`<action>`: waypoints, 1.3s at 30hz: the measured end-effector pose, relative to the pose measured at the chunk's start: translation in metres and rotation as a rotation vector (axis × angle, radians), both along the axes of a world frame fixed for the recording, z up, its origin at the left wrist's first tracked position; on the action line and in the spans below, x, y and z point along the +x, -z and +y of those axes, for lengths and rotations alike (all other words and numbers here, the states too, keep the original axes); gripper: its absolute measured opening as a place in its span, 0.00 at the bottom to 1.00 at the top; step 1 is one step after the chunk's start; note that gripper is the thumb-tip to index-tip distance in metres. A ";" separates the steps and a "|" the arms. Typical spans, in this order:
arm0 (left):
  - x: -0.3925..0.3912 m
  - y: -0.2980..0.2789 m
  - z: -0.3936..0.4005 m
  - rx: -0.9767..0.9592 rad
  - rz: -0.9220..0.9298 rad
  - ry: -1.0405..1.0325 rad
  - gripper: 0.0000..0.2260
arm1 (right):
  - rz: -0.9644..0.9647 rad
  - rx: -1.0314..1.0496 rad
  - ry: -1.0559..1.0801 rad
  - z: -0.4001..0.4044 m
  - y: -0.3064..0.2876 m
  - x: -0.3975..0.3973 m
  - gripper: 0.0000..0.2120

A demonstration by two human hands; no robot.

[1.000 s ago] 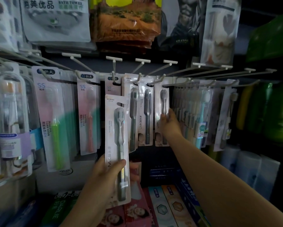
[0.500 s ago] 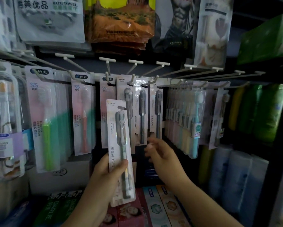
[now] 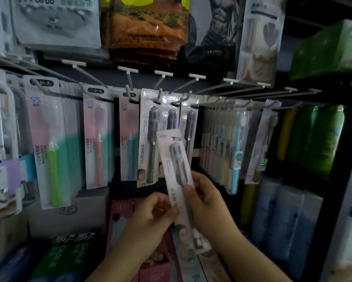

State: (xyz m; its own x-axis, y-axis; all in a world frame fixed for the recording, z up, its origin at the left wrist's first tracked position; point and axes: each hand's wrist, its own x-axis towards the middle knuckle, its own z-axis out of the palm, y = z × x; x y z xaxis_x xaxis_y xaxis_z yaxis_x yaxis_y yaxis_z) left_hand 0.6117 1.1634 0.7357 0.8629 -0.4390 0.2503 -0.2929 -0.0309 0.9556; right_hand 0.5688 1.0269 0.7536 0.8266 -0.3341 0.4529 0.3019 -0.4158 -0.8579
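Observation:
A grey toothbrush in a white blister pack (image 3: 177, 165) is held tilted in front of a shop display, its top leaning left. My left hand (image 3: 150, 218) pinches the pack's left edge near the middle. My right hand (image 3: 209, 206) grips the pack from the right, thumb across its front. Three matching grey toothbrush packs (image 3: 150, 139) hang on white pegs (image 3: 160, 92) just behind it.
Pink and green toothbrush packs (image 3: 49, 143) hang at left, pastel ones (image 3: 232, 149) at right. Toothpaste boxes (image 3: 69, 257) lie below. Green bottles (image 3: 321, 137) and white bottles (image 3: 283, 216) stand on the right shelves. Bagged goods (image 3: 144, 23) hang above.
My right hand left the hanging packs, came down and took hold of the pack that my left hand held. The pack moved right and tilted.

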 end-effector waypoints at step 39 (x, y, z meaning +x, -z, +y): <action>0.002 -0.011 0.045 -0.213 -0.046 -0.127 0.07 | 0.138 -0.185 0.377 -0.029 -0.035 0.062 0.22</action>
State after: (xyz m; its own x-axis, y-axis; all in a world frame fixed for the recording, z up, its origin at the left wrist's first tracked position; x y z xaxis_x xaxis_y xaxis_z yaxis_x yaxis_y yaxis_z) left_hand 0.6138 1.2086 0.7464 0.8933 -0.2613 0.3656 -0.3425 0.1308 0.9304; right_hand 0.6304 0.9982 0.7886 0.7196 -0.5476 0.4270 -0.0125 -0.6250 -0.7805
